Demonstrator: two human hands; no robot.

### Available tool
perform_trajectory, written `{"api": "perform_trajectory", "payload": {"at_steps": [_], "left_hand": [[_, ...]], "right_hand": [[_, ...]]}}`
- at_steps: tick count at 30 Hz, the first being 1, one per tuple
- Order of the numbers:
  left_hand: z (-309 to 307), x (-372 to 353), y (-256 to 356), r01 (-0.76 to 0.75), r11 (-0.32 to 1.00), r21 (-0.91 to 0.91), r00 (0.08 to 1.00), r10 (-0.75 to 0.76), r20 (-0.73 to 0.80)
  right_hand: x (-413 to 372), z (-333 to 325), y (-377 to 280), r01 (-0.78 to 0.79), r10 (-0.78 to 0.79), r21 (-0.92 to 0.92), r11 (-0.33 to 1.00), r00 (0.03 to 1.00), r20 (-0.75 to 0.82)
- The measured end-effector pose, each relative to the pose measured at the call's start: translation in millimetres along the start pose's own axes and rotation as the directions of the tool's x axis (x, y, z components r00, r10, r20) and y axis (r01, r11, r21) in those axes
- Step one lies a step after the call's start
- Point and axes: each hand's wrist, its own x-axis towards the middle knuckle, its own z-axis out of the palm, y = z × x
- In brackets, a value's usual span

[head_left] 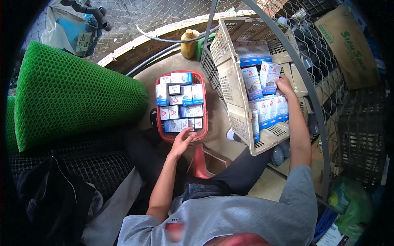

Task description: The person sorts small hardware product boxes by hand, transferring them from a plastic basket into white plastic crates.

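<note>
My right hand (284, 86) grips the edge of a white and blue cardboard box (269, 74) inside a tilted beige plastic crate (232, 82). Beside that box stands a similar box (251, 80), and a row of them (269, 111) lines the lower part of the crate. More boxes (252, 51) lie at its far end. My left hand (183, 141) is over the front rim of a red plastic basket (157, 92), its fingers loosely bent and apart, holding nothing. Small boxes (180, 100) of the same colours are packed in the basket.
A big roll of green plastic mesh (82, 94) lies to the left. Behind the basket are a yellowish jug (188, 44) and a grey hose (164, 53). Wire fencing (303, 53) and a curved metal bar (305, 61) run along the crate's right. A red stool (201, 162) is between my legs.
</note>
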Motion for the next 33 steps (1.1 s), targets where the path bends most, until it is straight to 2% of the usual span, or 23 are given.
{"api": "perform_trajectory", "payload": {"at_steps": [1,3,4,6,7,9,10,11,13,15,16,17,19,21,23,24,25,27,29,31,33], "left_hand": [[-1,1,-2,-0.001,1.000,-0.001,1.000,0.001,0.002],[0,3,-9,-0.032,0.998,0.053,0.999,0.030,0.036],[1,6,-12,-0.030,0.998,0.050,0.999,0.028,0.036],[0,7,-16,-0.022,0.992,0.126,0.998,0.015,0.054],[-1,7,-18,-0.020,0.992,0.128,0.999,0.014,0.047],[-5,7,-19,-0.029,0.987,0.159,0.997,0.017,0.076],[-4,4,-14,-0.014,0.987,0.158,0.999,0.007,0.048],[-3,5,-14,-0.010,0.988,0.154,1.000,0.006,0.027],[-5,7,-16,-0.039,0.982,0.184,0.999,0.036,0.020],[-4,7,-12,-0.017,0.987,0.161,1.000,0.015,0.014],[-5,10,-14,0.008,0.989,0.148,1.000,-0.009,0.010],[-7,14,-14,0.029,0.990,0.136,0.999,-0.031,0.009],[-13,24,-9,0.049,0.996,0.080,0.998,-0.045,-0.054],[-29,49,-15,0.044,0.944,0.327,0.965,0.045,-0.260],[-54,87,-21,0.015,0.872,0.490,0.864,0.235,-0.445],[-71,112,-28,0.012,0.843,0.538,0.799,0.315,-0.512],[-87,136,-29,0.014,0.810,0.586,0.723,0.397,-0.565],[-109,163,-7,0.137,0.762,0.633,0.653,0.411,-0.636],[-121,177,16,0.252,0.724,0.642,0.656,0.360,-0.663],[-126,184,37,0.374,0.627,0.683,0.686,0.309,-0.659],[-135,189,45,0.387,0.544,0.744,0.762,0.265,-0.590]], "right_hand": [[-3,6,-2,0.000,0.000,-0.001,1.000,1.000,-0.001],[-10,26,-8,0.237,-0.252,-0.110,0.965,0.956,-0.153],[-13,32,-11,0.235,-0.251,-0.113,0.965,0.956,-0.151],[-21,43,-8,0.322,-0.431,-0.365,0.873,0.861,-0.270],[-21,46,-4,0.325,-0.430,-0.360,0.874,0.862,-0.266],[-19,52,-1,0.205,-0.410,-0.489,0.848,0.838,-0.359],[-27,47,-11,0.219,-0.376,-0.466,0.857,0.885,-0.276],[-28,48,-12,0.234,-0.382,-0.461,0.856,0.887,-0.258],[-17,46,-6,0.244,-0.345,-0.502,0.829,0.932,-0.116],[-20,40,-23,0.250,-0.265,-0.421,0.872,0.964,0.024],[-12,40,-15,0.208,-0.229,-0.524,0.826,0.973,0.025],[0,37,-3,0.224,-0.236,-0.521,0.824,0.971,0.044],[19,38,5,0.157,-0.104,-0.519,0.840,0.986,0.129],[13,31,-4,0.138,-0.067,-0.477,0.868,0.984,0.165],[2,24,-18,0.129,-0.021,-0.498,0.857,0.976,0.217],[10,17,-10,0.244,-0.088,-0.555,0.795,0.952,0.294],[-3,19,-20,0.244,-0.087,-0.558,0.793,0.952,0.293],[-72,32,-68,0.227,-0.190,-0.577,0.785,0.974,0.125],[-119,42,-83,0.364,-0.362,-0.427,0.828,0.928,0.088],[-175,52,-97,0.382,-0.383,-0.330,0.863,0.922,0.065],[-219,65,-100,0.369,-0.383,-0.314,0.875,0.924,0.020]]}}
